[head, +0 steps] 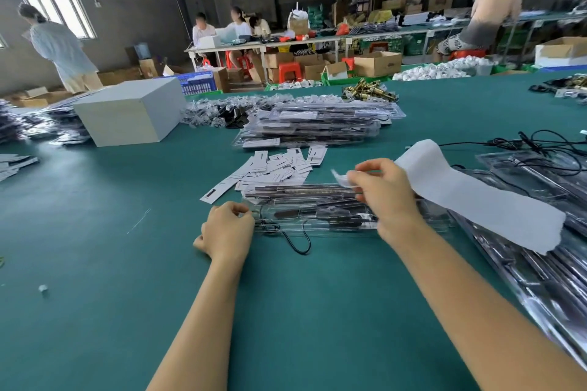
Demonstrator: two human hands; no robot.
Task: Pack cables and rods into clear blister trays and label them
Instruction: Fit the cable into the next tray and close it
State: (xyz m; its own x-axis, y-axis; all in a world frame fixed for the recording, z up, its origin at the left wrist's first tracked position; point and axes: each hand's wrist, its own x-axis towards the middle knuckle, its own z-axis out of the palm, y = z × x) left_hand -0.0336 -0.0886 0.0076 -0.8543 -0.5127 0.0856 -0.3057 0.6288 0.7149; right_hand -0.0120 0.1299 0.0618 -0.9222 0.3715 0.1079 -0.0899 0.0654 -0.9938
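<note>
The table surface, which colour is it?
Dark teal green table surface, shown in the head view.

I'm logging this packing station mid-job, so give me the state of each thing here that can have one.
Clear blister tray: flat on the green table, rods and cable inside, black cable loop hanging out.
Small white label: pinched above the tray, not yet stuck.
White backing strip: draped over the shiny trays at right.
Left hand: curled at the tray's end.
Right hand: pinching the label.
Packed tray stack: piled flat.

Glossy clear plastic tray (317, 219), matt green table (95, 263), white paper strip (470, 197)
</note>
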